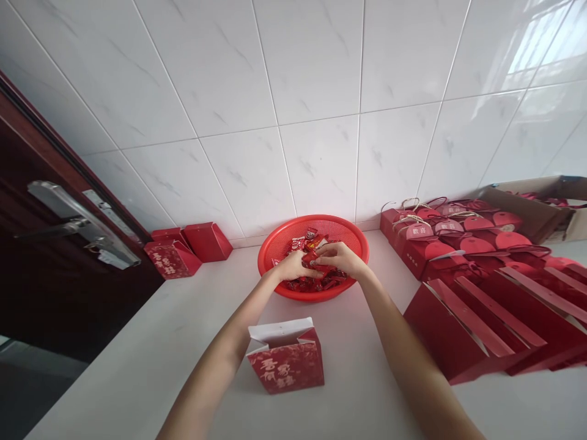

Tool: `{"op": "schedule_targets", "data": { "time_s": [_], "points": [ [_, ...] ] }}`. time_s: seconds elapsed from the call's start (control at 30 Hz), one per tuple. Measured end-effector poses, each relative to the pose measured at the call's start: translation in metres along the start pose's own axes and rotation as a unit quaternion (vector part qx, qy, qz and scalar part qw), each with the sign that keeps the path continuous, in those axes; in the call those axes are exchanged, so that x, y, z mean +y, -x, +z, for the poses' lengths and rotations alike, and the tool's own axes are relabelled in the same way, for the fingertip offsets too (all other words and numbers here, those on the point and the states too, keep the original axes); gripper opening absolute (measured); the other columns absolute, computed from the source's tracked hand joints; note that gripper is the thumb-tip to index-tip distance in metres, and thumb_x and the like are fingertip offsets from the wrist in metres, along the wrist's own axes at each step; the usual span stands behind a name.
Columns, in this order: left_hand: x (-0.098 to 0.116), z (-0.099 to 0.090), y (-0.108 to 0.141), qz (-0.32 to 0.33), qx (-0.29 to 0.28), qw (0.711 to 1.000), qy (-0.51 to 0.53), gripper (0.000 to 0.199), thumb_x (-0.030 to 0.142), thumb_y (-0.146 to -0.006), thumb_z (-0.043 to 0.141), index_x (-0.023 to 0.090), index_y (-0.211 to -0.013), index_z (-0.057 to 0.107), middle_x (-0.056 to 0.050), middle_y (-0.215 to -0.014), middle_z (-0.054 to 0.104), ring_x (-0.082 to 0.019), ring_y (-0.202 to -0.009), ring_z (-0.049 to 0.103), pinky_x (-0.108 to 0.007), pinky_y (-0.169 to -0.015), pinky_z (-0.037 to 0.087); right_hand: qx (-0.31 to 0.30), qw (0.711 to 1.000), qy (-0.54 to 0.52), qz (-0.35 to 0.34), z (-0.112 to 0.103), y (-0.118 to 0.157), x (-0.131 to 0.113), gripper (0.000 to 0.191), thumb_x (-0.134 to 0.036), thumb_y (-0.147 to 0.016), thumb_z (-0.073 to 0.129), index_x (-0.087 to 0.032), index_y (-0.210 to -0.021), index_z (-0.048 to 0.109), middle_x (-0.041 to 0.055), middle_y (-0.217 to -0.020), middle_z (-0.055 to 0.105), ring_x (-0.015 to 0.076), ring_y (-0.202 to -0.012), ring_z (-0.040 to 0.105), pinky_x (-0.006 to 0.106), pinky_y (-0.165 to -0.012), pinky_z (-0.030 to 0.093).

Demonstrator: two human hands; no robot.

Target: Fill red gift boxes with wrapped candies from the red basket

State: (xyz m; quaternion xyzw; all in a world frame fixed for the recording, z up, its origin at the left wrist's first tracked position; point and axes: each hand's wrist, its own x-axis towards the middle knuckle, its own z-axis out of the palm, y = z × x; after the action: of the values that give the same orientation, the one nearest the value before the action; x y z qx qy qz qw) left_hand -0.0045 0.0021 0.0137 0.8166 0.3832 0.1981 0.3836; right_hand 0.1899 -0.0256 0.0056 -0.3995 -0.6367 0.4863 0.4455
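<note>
Both my hands reach into a round red plastic basket of small red-wrapped candies. My left hand lies over the left side of the pile, its fingers curled around red candies. From the right, my right hand bends its fingers onto red wrappers close to the left fingertips. Parts of the wrappers are hidden under the fingers. Between my forearms a red paper gift box with pale lettering stands upright, its top open and white inside.
Several red boxes stand by the wall at the left, near a dark door with a metal handle. At the right are rows of closed red boxes with cord handles, unclosed red boxes and a cardboard carton.
</note>
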Motion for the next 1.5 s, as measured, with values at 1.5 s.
{"op": "schedule_targets", "data": {
  "time_s": [1.5],
  "points": [
    [-0.0038, -0.0055, -0.0057, 0.032, 0.028, 0.997, 0.057, 0.039, 0.054, -0.08, 0.069, 0.015, -0.08, 0.071, -0.006, -0.078, 0.074, -0.023, -0.077, 0.069, -0.034, -0.074, 0.056, 0.088, 0.989, -0.117, -0.021, -0.0017, 0.0007, -0.0033, 0.032, -0.037, -0.062, 0.084, -0.017, -0.082, 0.071, 0.0045, -0.081, 0.072, 0.022, -0.079, 0.068, 0.033, -0.07, 0.054]
  ]
}}
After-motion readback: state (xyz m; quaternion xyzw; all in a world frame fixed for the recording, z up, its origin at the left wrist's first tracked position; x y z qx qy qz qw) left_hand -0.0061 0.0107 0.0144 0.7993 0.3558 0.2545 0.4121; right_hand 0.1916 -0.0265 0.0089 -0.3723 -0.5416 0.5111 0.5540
